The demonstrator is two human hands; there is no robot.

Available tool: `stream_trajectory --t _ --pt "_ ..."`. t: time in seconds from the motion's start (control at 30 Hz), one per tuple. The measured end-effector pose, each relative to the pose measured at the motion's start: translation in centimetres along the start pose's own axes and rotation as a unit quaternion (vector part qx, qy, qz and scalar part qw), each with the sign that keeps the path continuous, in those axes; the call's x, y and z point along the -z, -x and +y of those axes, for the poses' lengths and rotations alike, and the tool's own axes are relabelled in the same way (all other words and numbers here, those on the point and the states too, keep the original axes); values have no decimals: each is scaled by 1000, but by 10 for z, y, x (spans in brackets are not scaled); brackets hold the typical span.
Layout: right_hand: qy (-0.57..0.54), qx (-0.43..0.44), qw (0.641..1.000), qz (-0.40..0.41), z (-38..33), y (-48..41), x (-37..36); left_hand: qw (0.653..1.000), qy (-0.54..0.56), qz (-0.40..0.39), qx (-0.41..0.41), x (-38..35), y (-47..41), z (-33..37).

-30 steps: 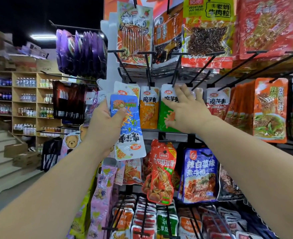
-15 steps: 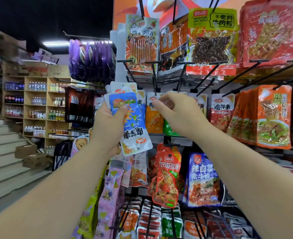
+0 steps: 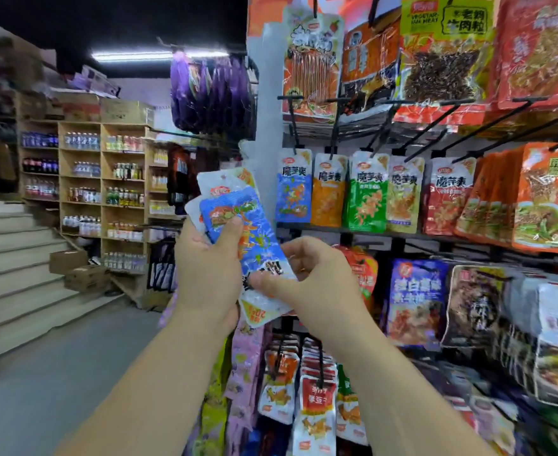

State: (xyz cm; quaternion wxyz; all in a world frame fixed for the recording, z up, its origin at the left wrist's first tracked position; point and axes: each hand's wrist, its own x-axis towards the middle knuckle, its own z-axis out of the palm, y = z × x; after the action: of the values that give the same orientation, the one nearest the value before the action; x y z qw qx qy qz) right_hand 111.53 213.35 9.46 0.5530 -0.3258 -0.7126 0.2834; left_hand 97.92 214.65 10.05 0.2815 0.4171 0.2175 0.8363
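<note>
My left hand grips a small stack of snack packets, the front one blue and white, thumb pressed on its face. My right hand has come to the lower part of the same packets and pinches them between thumb and curled fingers. Both hands are held in front of the peg rack, apart from it. On the pegs behind hangs a row of the same kind of packet: blue, orange, green, yellow and red.
Black peg hooks jut out toward me from the rack. Larger bags hang above and below. Purple bags hang at the rack's left end. Wooden shelves of bottles, steps and cardboard boxes stand left.
My right hand left the hanging packets on the pegs and came down to the stack in my left hand. The left hand lowered the stack and drew it away from the rack.
</note>
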Motion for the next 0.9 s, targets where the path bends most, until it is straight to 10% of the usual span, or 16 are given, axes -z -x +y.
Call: stream_trajectory --t 0.47,0.9 --pt "-177 -189 965 42 68 108 -75 958 -55 -156 233 134 82 -8" --pt "-190 -253 948 45 105 137 -57 945 3 -64 322 111 134 -24"
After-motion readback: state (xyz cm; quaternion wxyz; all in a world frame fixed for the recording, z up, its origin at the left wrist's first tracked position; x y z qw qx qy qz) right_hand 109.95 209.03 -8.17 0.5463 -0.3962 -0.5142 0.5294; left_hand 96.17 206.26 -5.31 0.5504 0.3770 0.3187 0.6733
